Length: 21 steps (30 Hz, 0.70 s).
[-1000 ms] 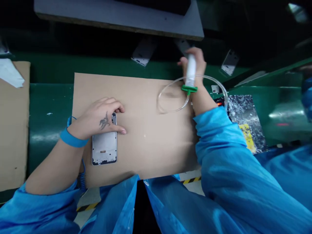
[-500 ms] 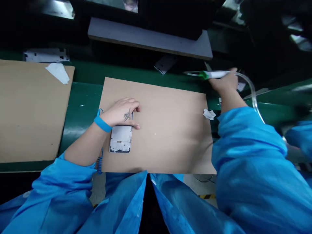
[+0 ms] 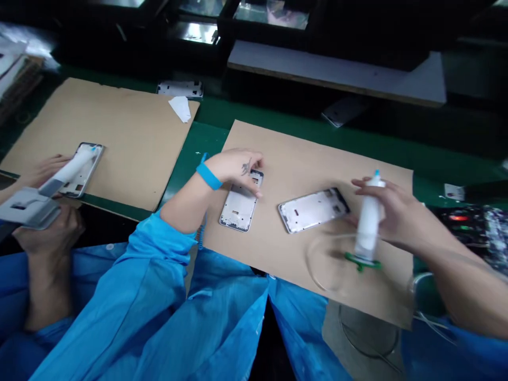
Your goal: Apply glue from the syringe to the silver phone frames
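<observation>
My left hand [image 3: 238,166] lies over the top end of a metal phone mid-frame [image 3: 237,209], its fingers curled on the frame's edge. A second, larger phone mid-frame [image 3: 313,210] lies flat to the right of it on the same cardboard sheet [image 3: 317,159]. My right hand [image 3: 402,219] grips a white dispensing syringe [image 3: 369,222] upright, just right of that second frame. The syringe has a green flange [image 3: 362,262] and a clear air tube [image 3: 323,264] looping down onto the cardboard.
A co-worker's hands [image 3: 43,172] work at a neighbouring cardboard sheet [image 3: 119,137] to the left, with a syringe [image 3: 71,166] over a phone frame [image 3: 82,169]. A phone part [image 3: 344,112] lies beyond the green bench edge, below a grey shelf [image 3: 337,74].
The view has swung to the right and widened. My right hand has come from the back edge over the cardboard, the syringe now upright, and a second phone frame lies on the sheet.
</observation>
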Motion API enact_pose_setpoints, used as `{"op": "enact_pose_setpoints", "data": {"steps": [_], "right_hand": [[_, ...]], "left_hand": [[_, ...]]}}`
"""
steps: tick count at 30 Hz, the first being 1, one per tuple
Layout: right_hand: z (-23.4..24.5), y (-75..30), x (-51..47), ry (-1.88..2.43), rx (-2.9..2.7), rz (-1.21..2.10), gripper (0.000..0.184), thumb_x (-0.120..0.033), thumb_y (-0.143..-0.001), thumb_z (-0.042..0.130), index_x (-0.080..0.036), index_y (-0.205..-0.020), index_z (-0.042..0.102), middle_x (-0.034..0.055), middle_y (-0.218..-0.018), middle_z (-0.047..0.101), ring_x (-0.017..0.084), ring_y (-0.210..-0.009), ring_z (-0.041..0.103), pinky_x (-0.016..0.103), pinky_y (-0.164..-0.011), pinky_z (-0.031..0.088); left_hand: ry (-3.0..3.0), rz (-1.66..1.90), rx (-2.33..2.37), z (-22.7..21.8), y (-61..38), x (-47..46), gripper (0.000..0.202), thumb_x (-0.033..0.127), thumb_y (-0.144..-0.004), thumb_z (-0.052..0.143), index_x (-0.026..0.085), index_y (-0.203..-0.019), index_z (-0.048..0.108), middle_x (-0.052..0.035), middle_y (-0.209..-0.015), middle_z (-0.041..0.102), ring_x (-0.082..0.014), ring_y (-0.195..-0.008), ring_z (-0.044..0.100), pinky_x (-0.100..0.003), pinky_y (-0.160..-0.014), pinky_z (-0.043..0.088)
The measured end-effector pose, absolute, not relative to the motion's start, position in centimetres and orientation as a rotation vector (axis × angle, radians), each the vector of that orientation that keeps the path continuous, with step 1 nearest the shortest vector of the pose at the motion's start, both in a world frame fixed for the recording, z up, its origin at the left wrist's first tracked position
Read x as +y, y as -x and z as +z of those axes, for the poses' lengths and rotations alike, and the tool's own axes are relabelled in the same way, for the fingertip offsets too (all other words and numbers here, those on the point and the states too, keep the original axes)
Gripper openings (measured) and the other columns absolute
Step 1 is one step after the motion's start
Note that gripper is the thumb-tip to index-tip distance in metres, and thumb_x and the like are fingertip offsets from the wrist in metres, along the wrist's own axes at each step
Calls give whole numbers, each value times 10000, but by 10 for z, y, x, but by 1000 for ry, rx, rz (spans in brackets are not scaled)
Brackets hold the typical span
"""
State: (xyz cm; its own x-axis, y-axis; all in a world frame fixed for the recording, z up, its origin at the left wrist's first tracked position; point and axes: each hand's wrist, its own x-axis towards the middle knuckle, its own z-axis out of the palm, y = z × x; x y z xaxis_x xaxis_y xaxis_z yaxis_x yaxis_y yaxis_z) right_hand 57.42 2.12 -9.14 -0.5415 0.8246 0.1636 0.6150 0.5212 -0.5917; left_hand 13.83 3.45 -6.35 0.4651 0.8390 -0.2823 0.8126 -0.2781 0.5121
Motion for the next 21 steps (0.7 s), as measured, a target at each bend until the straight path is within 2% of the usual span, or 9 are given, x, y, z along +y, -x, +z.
{"op": "enact_pose_setpoints", "data": {"steps": [1,3,5,9,13,15,17,19,21], "right_hand": [[-98,-563,23,1121,-2342,637,601,-625,-716,1018,-500,-1230,732,174,-1347,800,569,-1265,756,796,-989,599],[-112,-541,30,1097,-2299,625,483,-593,-829,938,-438,-1246,750,135,-1219,813,498,-1072,813,756,-920,645],[-124,-522,35,1028,-2281,669,446,-526,-876,913,-354,-1252,748,113,-1164,817,432,-989,825,695,-873,681],[-141,-489,44,793,-2273,662,416,-381,-922,877,-310,-1299,716,118,-1313,827,400,-1164,813,647,-966,693],[-153,-475,50,615,-2262,784,452,-350,-948,844,-321,-1369,683,87,-1440,807,372,-1354,777,639,-1130,660],[-157,-474,50,606,-2231,809,476,-365,-951,865,-324,-1388,683,97,-1454,801,376,-1392,761,642,-1156,650],[-159,-474,46,627,-2176,875,494,-406,-947,899,-328,-1391,696,114,-1466,800,380,-1421,749,629,-1189,636],[-159,-473,39,619,-2050,1016,544,-483,-933,943,-354,-1407,711,125,-1430,825,387,-1386,776,612,-1191,635],[-157,-475,33,617,-1836,1123,599,-626,-907,958,-436,-1427,729,105,-1285,878,390,-1199,856,603,-1086,681]], "left_hand": [[-2168,-17,1421,-59,-134,31,716,531,-669,1023,188,-1221,722,-133,-1250,780,-362,-1181,718,-411,-975,541],[-2247,-125,1517,-55,-131,29,724,539,-687,1016,183,-1242,718,-154,-1256,764,-397,-1218,696,-441,-1009,530],[-2291,-131,1504,-58,-133,33,718,528,-726,1003,173,-1279,713,-170,-1291,740,-399,-1242,682,-447,-1038,526],[-2326,-30,1314,-70,-142,44,724,589,-786,967,182,-1334,724,-152,-1290,720,-375,-1227,680,-445,-1048,533],[-2351,94,1262,-78,-141,50,847,770,-829,888,156,-1390,727,-175,-1299,718,-403,-1243,683,-505,-1089,542],[-2353,155,1236,-82,-141,52,920,887,-828,822,149,-1370,740,-183,-1286,727,-413,-1231,688,-536,-1093,553],[-2336,229,1218,-85,-146,50,971,936,-848,771,135,-1396,728,-196,-1317,734,-416,-1250,692,-553,-1107,564],[-2307,289,1240,-86,-157,41,970,894,-896,772,124,-1479,685,-207,-1416,724,-410,-1336,679,-548,-1170,552],[-2298,300,1298,-87,-172,30,910,821,-914,824,156,-1517,673,-182,-1488,709,-387,-1412,658,-513,-1243,515]]}}
